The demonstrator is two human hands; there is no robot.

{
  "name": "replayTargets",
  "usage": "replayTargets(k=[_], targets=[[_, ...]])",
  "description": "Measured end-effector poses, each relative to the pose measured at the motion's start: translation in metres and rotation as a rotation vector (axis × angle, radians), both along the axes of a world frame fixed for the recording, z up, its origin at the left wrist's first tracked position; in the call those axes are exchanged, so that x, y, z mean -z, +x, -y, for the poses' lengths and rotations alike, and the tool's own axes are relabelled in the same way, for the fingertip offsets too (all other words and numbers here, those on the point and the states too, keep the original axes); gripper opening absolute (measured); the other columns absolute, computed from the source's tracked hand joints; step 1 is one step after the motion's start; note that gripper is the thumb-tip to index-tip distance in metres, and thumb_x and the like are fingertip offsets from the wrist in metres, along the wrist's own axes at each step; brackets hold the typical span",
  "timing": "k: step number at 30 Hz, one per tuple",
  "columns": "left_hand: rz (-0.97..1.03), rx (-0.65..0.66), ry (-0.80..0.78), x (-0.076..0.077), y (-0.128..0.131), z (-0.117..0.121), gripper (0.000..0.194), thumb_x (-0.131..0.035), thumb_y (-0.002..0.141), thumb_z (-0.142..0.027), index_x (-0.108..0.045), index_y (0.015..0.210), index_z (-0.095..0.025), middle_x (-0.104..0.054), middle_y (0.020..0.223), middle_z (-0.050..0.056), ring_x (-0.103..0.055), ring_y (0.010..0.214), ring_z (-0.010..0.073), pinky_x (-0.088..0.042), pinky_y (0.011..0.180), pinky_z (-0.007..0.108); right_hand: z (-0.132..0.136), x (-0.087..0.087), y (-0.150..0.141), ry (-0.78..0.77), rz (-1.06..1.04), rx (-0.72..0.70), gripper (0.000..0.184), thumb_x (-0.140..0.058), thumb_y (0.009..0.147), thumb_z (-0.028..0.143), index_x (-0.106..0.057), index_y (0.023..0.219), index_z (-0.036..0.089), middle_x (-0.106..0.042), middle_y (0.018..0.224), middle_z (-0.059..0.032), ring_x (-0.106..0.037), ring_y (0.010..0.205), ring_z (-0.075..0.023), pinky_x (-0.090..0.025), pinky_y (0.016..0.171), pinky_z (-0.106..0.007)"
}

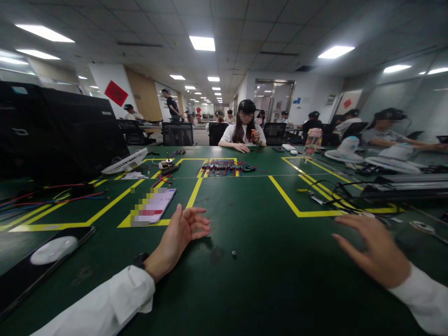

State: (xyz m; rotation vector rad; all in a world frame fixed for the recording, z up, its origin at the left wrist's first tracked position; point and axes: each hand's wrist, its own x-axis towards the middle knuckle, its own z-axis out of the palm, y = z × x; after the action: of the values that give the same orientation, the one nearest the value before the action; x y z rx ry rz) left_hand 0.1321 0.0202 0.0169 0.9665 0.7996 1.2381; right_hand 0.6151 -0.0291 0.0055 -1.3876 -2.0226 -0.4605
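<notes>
Fingers point(200, 227) of the left hand point(182, 229) loosely curled and slightly apart, thumb raised away from them, palm turned inward. Right hand point(376, 252) palm down, thumb standing well off from the fingers; spacing between those fingers blurred, cannot tell. Whether either hand touches the green tabletop point(280, 284) also cannot be told. Small metal piece point(234, 253) sits on the tabletop between the hands, nearer the left, touched by neither. White sleeves point(105, 298) on both arms; dark band point(141, 260) at the left wrist. Phone point(157, 207) lies just beyond the left hand, over yellow tape point(196, 193). Black cables point(345, 192) lie loose beyond the right hand. Far left, smooth white oval thing point(54, 249) rests on a black slab point(21, 284). Farther ahead, heap of red and blue wires point(227, 167); behind it, seated person point(245, 123), one hand down on the table, the other raised with an orange item point(252, 134).
</notes>
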Motion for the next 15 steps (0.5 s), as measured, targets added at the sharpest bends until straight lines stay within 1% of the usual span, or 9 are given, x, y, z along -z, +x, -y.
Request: replayTargets(k=[2,4,6,8,10,11,12,13,15], targets=[[-0.006,0.002,0.002,0.001,0.000,-0.001,0.060,-0.046,0.087,-0.069,-0.070,0.100,-0.016,-0.075,0.081,0.007,-0.071,0.072,0.0207,-0.059,0.072,0.036,-0.002,0.004,-0.065,-0.191,-0.054,-0.218,0.036,-0.053,0.096,0.044,-0.060,0.123,0.022,-0.056,0.122,-0.0094,-0.055,0.113,-0.0226,-0.046,0.101,-0.042],[-0.012,0.002,0.003,0.001,0.001,-0.001,0.059,-0.048,0.086,-0.070,-0.070,0.098,-0.016,-0.074,0.079,0.006,-0.070,0.070,0.0204,-0.058,0.072,0.035,-0.007,0.009,-0.124,-0.370,-0.133,-0.390,0.036,-0.053,0.097,0.041,-0.060,0.127,0.022,-0.056,0.122,-0.0086,-0.054,0.111,-0.0185,-0.048,0.098,-0.036],[-0.018,0.000,0.004,0.000,0.001,-0.001,0.060,-0.049,0.085,-0.071,-0.070,0.097,-0.016,-0.074,0.078,0.006,-0.070,0.069,0.0200,-0.058,0.072,0.035,-0.013,0.010,-0.173,-0.475,-0.166,-0.510,0.043,-0.062,0.092,0.040,-0.060,0.130,0.022,-0.058,0.117,-0.0083,-0.055,0.105,-0.0180,-0.048,0.094,-0.035],[-0.021,-0.005,0.002,0.000,0.002,0.000,0.061,-0.050,0.084,-0.072,-0.071,0.095,-0.016,-0.073,0.076,0.006,-0.069,0.068,0.0195,-0.058,0.071,0.035,-0.020,0.008,-0.208,-0.530,-0.156,-0.554,0.040,-0.072,0.085,0.039,-0.067,0.122,0.024,-0.060,0.108,-0.0059,-0.055,0.097,-0.0171,-0.047,0.087,-0.033],[-0.024,-0.008,-0.004,-0.001,0.002,0.000,0.061,-0.051,0.083,-0.072,-0.071,0.093,-0.015,-0.073,0.075,0.006,-0.068,0.066,0.0190,-0.058,0.069,0.034,-0.026,0.004,-0.226,-0.574,-0.149,-0.558,0.022,-0.073,0.084,0.032,-0.073,0.104,0.024,-0.061,0.099,-0.0035,-0.055,0.089,-0.0145,-0.045,0.080,-0.029],[-0.023,-0.008,-0.008,-0.001,0.002,0.001,0.061,-0.052,0.082,-0.072,-0.071,0.092,-0.015,-0.073,0.075,0.005,-0.068,0.066,0.0188,-0.058,0.069,0.034,-0.028,0.002,-0.228,-0.587,-0.156,-0.562,0.013,-0.070,0.086,0.029,-0.073,0.097,0.023,-0.061,0.095,-0.0030,-0.055,0.087,-0.0132,-0.044,0.078,-0.027],[-0.021,-0.009,-0.013,-0.001,0.002,0.001,0.061,-0.053,0.082,-0.072,-0.071,0.091,-0.015,-0.073,0.074,0.005,-0.068,0.066,0.0186,-0.058,0.069,0.033,-0.029,0.000,-0.225,-0.582,-0.171,-0.566,0.009,-0.066,0.089,0.027,-0.073,0.093,0.021,-0.061,0.092,-0.0030,-0.055,0.085,-0.0121,-0.043,0.076,-0.026],[-0.018,-0.010,-0.018,-0.001,0.002,0.001,0.060,-0.055,0.081,-0.072,-0.071,0.091,-0.015,-0.073,0.074,0.005,-0.068,0.065,0.0184,-0.057,0.069,0.033,-0.030,-0.003,-0.216,-0.546,-0.187,-0.557,0.011,-0.063,0.091,0.026,-0.072,0.092,0.020,-0.061,0.091,-0.0033,-0.056,0.084,-0.0118,-0.043,0.076,-0.025],[-0.006,-0.014,-0.029,-0.002,0.001,0.001,0.059,-0.058,0.078,-0.072,-0.071,0.089,-0.015,-0.072,0.073,0.005,-0.067,0.064,0.0179,-0.057,0.068,0.033,-0.033,-0.010,-0.185,-0.365,-0.190,-0.472,0.018,-0.056,0.096,0.030,-0.069,0.095,0.019,-0.062,0.094,-0.0043,-0.057,0.088,-0.0129,-0.044,0.078,-0.027]])
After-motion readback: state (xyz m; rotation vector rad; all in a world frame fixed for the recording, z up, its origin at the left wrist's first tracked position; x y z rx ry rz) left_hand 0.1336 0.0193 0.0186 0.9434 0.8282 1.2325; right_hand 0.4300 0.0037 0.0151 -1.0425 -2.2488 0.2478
